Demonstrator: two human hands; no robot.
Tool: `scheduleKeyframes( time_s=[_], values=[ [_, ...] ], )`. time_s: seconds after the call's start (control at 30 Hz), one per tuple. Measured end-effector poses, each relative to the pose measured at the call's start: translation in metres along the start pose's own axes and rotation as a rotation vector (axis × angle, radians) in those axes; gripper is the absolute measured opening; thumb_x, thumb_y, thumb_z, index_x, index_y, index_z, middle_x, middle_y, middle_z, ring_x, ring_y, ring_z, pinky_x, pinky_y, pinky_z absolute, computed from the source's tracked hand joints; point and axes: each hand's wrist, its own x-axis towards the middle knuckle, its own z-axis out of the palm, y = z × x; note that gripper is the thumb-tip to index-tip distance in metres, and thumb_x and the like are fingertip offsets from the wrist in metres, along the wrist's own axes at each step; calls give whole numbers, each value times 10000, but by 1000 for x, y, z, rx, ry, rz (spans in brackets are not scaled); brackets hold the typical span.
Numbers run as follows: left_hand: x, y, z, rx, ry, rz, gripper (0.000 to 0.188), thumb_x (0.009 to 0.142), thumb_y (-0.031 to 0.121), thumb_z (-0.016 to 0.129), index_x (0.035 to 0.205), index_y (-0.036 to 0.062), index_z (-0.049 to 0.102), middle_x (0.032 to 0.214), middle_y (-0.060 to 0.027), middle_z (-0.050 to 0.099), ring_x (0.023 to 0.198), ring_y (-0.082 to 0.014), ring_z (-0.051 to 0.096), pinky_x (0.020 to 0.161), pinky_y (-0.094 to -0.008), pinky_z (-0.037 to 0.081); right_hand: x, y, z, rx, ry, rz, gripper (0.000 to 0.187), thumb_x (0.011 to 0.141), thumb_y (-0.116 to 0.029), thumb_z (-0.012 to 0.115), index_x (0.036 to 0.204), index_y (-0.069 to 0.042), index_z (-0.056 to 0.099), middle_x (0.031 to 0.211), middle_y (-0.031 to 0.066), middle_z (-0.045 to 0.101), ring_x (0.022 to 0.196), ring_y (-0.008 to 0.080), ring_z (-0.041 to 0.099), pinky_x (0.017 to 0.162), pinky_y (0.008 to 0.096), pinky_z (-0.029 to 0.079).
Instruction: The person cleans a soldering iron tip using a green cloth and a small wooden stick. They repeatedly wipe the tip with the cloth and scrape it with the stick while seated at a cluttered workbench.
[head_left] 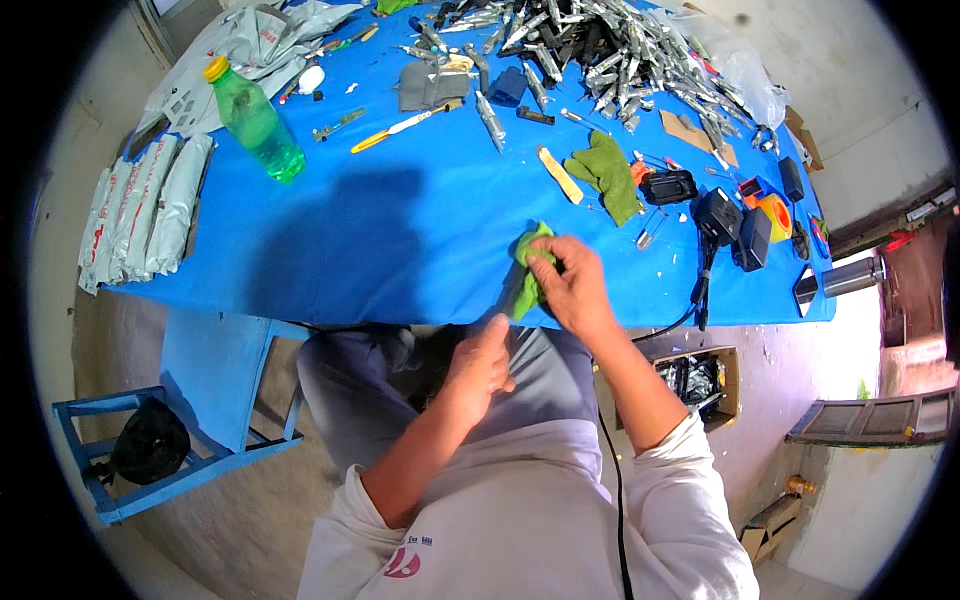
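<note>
My right hand (575, 285) pinches a bright green cloth (527, 296) at the table's front edge, between thumb and fingers. The cloth bunches above the fingertips and hangs down below them. A narrow dark shape shows along the cloth's left side, too small to make out. Just lower and to the left, my left hand (480, 368) is closed above my lap, its thumb pointing up toward the cloth's lower end. Whatever its fingers hold is hidden. Beyond my right hand lie a darker green cloth (606, 175) and a flat yellowish stick (560, 175).
Grey pen-like devices (620, 70) pile up at the back. A green bottle (255, 120) and wrapped grey packets (150, 210) are on the left. Black adapters (716, 215) and orange tape (775, 217) sit right. A blue chair (215, 375) and an open carton (735, 385) stand below.
</note>
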Motion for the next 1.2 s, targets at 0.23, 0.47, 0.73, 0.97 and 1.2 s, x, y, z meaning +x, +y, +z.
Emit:
scheduleKeyframes(
  time_s=[0.23,0.47,0.73,0.97,1.2],
  values=[
    [-5,-3,4,56,48,12,520,944,472,545,585,207,277,500,65,248,417,-82,264,502,-313,396,-33,-16,4,-26,7,-103,111,804,-101,691,890,-33,674,868,166,637,785,360,620,672,402,498],
    [-5,-10,-1,-8,-25,22,526,950,501,512,586,204,275,488,60,256,414,-89,267,499,-314,385,-23,-4,7,8,-31,-131,137,829,-94,680,926,-1,659,829,168,619,729,316,604,652,365,476],
    [-3,-3,-2,45,-1,11,531,956,502,493,582,208,256,497,54,247,427,-91,256,518,-317,380,-8,-1,7,81,116,-40,135,822,-88,671,942,-27,671,865,158,629,755,339,615,663,398,491],
    [-2,-3,-1,-4,-43,10,523,961,488,490,586,207,258,505,57,237,435,-87,250,519,-311,378,-9,-10,2,67,-95,-64,111,836,-89,685,922,-21,690,838,128,634,730,263,611,650,338,480],
    [-1,-3,-1,9,-11,0,524,953,487,517,590,204,267,504,60,236,428,-83,252,514,-311,380,-29,-20,4,1,-91,-120,110,823,-88,705,910,-26,680,791,125,610,701,273,599,620,341,474]
  ],
)
